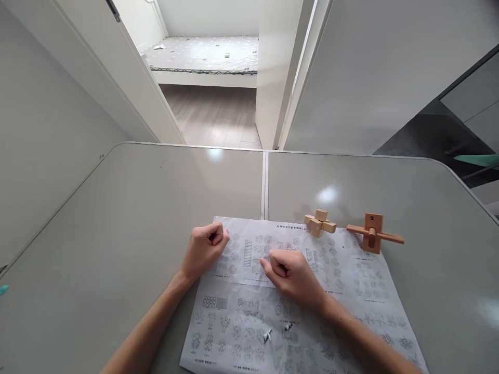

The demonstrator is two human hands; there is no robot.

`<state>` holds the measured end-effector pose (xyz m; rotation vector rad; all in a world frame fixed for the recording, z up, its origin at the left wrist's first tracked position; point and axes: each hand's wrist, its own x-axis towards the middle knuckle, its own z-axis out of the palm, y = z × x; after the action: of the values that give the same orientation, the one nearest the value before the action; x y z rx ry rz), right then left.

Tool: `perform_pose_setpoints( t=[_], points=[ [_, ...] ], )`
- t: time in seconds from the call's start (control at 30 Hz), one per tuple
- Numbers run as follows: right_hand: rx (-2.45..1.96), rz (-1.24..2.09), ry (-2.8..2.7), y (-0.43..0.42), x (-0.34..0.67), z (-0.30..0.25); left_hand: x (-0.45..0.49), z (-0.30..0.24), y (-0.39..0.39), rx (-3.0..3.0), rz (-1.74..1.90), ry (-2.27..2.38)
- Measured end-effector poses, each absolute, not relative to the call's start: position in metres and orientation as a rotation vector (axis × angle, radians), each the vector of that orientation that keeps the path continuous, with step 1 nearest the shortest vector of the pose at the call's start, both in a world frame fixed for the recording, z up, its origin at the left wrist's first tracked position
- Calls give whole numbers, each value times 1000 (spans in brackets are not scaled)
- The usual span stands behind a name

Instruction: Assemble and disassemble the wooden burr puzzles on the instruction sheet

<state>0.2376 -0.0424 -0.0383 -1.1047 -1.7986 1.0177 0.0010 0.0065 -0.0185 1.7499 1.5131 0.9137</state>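
Note:
A large printed instruction sheet (312,311) with many small diagrams lies on the grey table (136,208). My left hand (205,249) rests as a loose fist on the sheet's upper left corner, with nothing visible in it. My right hand (292,275) lies on the middle of the sheet, fingers curled, thumb and forefinger pinched at the paper. A small pale wooden interlocking puzzle (320,223) sits at the sheet's top edge. To its right stands a darker wooden puzzle (373,235), a block marked "2" with a flat bar through it.
The table is made of two halves joined by a seam (265,182). Beyond its far edge an open doorway (218,104) shows a wooden floor and a mattress. White walls flank the doorway. A teal object (477,159) pokes in at the right edge.

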Motion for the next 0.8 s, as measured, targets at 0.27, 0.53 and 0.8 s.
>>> perform_pose_setpoints(
  t=[0.27, 0.53, 0.8],
  points=[
    [-1098, 1029, -1789, -42, 238, -39, 1, -20, 8, 1765, 915, 1521],
    [-1095, 1096, -1711, -41, 240, -34, 1, -19, 7, 1773, 917, 1515],
    [-1043, 1245, -1579, -40, 246, -37, 1, -21, 7, 1773, 923, 1517]
  ],
)
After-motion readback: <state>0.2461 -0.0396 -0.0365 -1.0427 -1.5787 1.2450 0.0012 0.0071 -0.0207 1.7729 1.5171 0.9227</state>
